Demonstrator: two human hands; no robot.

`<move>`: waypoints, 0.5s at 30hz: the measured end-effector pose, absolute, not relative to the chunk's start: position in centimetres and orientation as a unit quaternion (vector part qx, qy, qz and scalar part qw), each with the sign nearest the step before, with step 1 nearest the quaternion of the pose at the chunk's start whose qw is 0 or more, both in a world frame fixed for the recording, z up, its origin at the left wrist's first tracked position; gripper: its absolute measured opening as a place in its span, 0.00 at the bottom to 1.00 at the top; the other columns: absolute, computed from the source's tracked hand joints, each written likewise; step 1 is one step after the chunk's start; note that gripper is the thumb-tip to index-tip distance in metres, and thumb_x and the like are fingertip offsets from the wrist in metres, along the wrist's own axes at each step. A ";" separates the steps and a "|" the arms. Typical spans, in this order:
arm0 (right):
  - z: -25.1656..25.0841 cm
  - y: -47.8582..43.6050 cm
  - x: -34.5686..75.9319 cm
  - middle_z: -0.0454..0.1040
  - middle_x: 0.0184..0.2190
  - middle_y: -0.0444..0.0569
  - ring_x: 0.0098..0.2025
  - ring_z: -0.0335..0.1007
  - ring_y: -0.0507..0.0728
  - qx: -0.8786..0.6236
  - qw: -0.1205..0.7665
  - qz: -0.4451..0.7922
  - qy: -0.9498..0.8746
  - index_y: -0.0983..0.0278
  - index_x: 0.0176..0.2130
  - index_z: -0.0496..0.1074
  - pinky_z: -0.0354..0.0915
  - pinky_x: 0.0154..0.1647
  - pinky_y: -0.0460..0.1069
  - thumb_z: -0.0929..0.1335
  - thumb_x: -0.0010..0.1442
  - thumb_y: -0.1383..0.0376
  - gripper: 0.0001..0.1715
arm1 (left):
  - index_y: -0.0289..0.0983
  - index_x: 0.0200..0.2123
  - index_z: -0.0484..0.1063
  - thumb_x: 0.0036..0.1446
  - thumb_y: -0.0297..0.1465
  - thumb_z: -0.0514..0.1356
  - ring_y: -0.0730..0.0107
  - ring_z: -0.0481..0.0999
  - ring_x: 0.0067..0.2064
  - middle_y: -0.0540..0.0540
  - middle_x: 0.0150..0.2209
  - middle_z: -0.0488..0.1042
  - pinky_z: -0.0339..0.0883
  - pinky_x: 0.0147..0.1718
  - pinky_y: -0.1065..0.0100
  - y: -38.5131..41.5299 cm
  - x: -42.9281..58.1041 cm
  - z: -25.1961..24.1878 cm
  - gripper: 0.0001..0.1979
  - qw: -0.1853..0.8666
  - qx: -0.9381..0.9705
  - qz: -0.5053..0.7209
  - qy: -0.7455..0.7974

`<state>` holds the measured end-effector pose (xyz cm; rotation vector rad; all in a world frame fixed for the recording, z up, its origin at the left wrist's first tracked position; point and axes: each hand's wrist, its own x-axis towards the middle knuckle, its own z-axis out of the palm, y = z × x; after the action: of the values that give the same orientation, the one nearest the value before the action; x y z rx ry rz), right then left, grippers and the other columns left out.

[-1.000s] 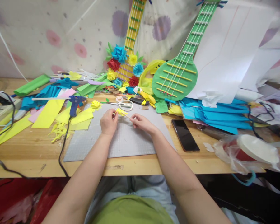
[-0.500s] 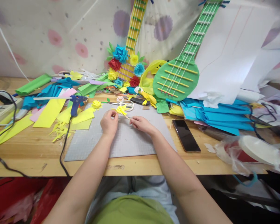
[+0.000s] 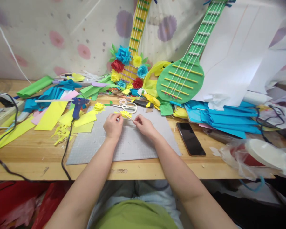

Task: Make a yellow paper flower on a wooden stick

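Note:
Over the grey cutting mat, my left hand pinches the near edge of a yellow paper flower made of fringed strips. My right hand is closed on a thin wooden stick, whose far end reaches the yellow paper. Just beyond the flower lie scissors with white handles. A finished-looking yellow paper rose rests at the mat's back left corner. My fingertips partly hide the strip's lower edge.
A blue glue gun with its cord sits left, among yellow paper pieces. To the right are a phone, blue crepe paper and a bagged cup. Behind stand a green paper instrument and a yellow one. A utility knife lies behind the mat.
Both hands have shifted slightly, with the yellow flower turned and lowered a little between them. My right fingers have curled in more around the stick.

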<state>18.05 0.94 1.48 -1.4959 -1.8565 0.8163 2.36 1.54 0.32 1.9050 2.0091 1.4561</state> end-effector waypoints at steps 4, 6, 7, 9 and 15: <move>1.4 1.0 18.1 0.65 0.20 0.40 0.24 0.59 0.49 -0.547 0.307 0.332 -0.704 0.62 0.29 0.63 0.52 0.26 0.44 0.60 0.56 0.59 0.10 | 0.39 0.30 0.71 0.49 0.29 0.54 0.68 0.66 0.32 0.48 0.28 0.69 0.57 0.32 0.68 1.5 2.4 0.3 0.06 -0.015 0.608 0.458 0.649; 1.6 0.9 18.1 0.66 0.19 0.40 0.23 0.59 0.49 -0.544 0.297 0.343 -0.706 0.62 0.29 0.63 0.52 0.26 0.44 0.59 0.57 0.59 0.11 | 0.39 0.30 0.69 0.50 0.29 0.54 0.67 0.66 0.33 0.48 0.29 0.68 0.57 0.33 0.68 1.5 2.4 0.4 0.05 -0.022 0.608 0.457 0.649; 1.7 0.9 18.1 0.66 0.19 0.40 0.23 0.59 0.48 -0.544 0.291 0.347 -0.707 0.62 0.29 0.64 0.52 0.26 0.44 0.59 0.57 0.60 0.11 | 0.39 0.31 0.69 0.50 0.29 0.53 0.67 0.66 0.34 0.47 0.29 0.68 0.57 0.34 0.68 1.5 2.4 0.4 0.05 -0.024 0.607 0.458 0.649; 1.8 0.8 18.0 0.66 0.19 0.40 0.23 0.59 0.48 -0.541 0.281 0.355 -0.709 0.63 0.29 0.65 0.52 0.26 0.43 0.58 0.58 0.60 0.12 | 0.39 0.31 0.68 0.50 0.30 0.53 0.67 0.66 0.35 0.47 0.29 0.68 0.57 0.34 0.68 1.5 2.3 0.4 0.05 -0.020 0.607 0.457 0.649; 1.6 0.8 18.0 0.65 0.19 0.40 0.22 0.57 0.48 -0.542 0.276 0.342 -0.716 0.62 0.29 0.64 0.52 0.26 0.43 0.58 0.57 0.59 0.12 | 0.40 0.31 0.68 0.46 0.29 0.57 0.65 0.66 0.37 0.47 0.32 0.69 0.58 0.35 0.66 1.2 2.3 0.5 0.06 0.010 0.606 0.457 0.651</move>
<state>17.97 0.78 1.60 -1.4556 -1.9252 0.9200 2.33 1.25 0.51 1.8909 2.0329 1.4254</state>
